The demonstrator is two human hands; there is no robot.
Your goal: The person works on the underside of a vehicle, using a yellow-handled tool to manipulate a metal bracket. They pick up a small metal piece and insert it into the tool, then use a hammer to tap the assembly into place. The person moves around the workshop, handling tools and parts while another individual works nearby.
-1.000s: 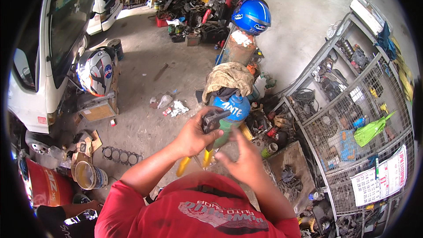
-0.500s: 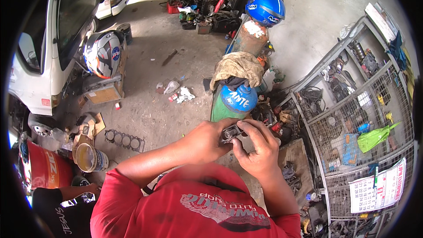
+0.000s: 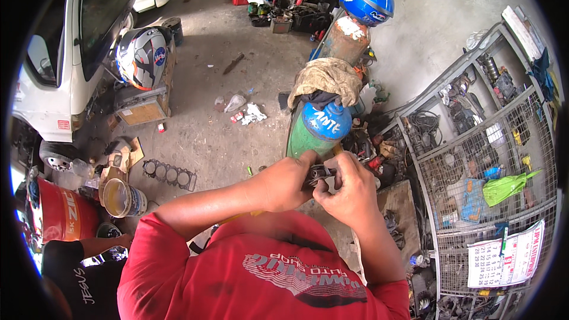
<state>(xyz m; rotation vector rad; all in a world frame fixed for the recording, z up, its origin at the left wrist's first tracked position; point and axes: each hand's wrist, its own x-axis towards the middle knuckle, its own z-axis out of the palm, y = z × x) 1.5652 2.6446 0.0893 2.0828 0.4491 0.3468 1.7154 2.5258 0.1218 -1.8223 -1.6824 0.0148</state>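
Note:
A small dark metal part [image 3: 319,173] with a round opening sits between my two hands, in front of my chest. My left hand [image 3: 283,184] grips it from the left, fingers curled behind it. On the other side, the thumb and fingers of my right hand [image 3: 354,192] pinch its right edge. My fingers cover much of the part, so its exact kind is unclear. Just beyond my hands stands a green gas cylinder [image 3: 308,139] with a blue top, and a tan cloth [image 3: 325,78] drapes over its upper end.
A rusty cylinder [image 3: 345,42] topped by a blue helmet [image 3: 367,1] stands farther back. Right is a wire-mesh rack [image 3: 456,192] of parts. On the floor at left lie a head gasket [image 3: 170,174] and a bucket [image 3: 121,199]. A person in black [image 3: 89,281] works at lower left.
The metal part has turned in my fingers, and my right fingers have shifted their pinch on it. The surroundings sit slightly differently in the view as my head moved.

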